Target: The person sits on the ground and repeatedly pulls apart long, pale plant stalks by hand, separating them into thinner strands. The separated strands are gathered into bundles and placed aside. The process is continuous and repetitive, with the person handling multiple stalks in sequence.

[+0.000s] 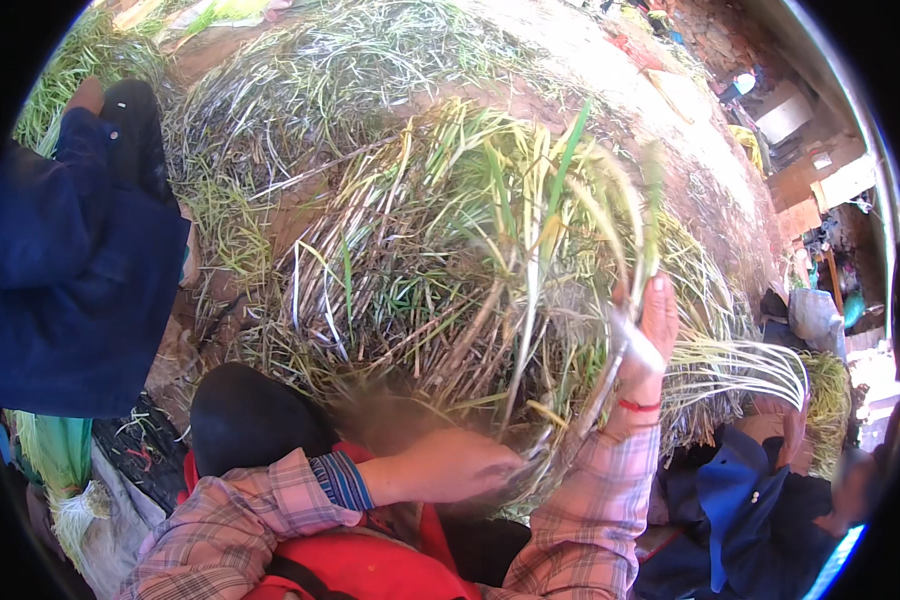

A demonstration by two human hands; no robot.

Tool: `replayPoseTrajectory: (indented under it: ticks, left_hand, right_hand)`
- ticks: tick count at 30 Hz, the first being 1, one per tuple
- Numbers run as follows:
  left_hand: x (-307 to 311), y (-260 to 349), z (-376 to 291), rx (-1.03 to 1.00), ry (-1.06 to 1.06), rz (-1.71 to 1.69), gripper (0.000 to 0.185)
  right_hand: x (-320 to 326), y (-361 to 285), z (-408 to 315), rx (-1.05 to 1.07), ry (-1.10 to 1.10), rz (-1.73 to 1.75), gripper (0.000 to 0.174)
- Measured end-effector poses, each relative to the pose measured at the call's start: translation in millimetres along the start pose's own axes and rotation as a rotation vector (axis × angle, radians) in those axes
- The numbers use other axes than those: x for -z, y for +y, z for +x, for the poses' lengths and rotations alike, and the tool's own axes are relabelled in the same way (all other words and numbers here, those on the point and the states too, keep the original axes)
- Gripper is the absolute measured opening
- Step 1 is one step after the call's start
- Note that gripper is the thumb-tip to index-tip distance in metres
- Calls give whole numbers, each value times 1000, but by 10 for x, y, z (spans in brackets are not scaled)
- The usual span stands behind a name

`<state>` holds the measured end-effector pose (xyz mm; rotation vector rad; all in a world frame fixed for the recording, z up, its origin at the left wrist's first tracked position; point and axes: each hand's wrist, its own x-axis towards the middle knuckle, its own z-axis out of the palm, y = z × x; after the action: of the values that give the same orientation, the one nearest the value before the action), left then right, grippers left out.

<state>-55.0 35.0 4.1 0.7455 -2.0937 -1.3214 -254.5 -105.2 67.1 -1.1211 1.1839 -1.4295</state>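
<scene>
My right hand [654, 322], with a red string at the wrist, is raised and gripping a few long leafy stalks [621, 352]. They are pale at the stem, and their green tops arch over the heap. Motion blurs the stalks, so their exact number is unclear. My left hand [450, 463] is low in front of me, its fingers curled near the lower part of these stalks. Blur hides whether it holds anything. A large heap of green and dry stalks [420, 277] lies on the ground directly before me.
A person in a dark blue jacket [82, 262] sits at my left. Another person's hand [795, 427] at my right is by pale stalks [750, 367]. More stalks [330, 82] spread beyond. A tied bundle [79, 502] lies lower left. Cardboard boxes [817, 180] stand far right.
</scene>
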Motion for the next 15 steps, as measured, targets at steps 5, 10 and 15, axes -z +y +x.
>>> replayPoseTrajectory:
  ticks: [5, 10, 15]
  left_hand:
    - [-76, 158, 1, 5, -26, -154, 26]
    - [48, 228, 13, 84, 223, -428, 23]
    - [285, 171, 108, 165, 485, -756, 26]
  right_hand:
    - [158, -80, -119, -58, -14, -656, 14]
    - [326, -76, -609, 34, -101, -435, 15]
    - [205, -130, -1134, -18, -291, -232, 26]
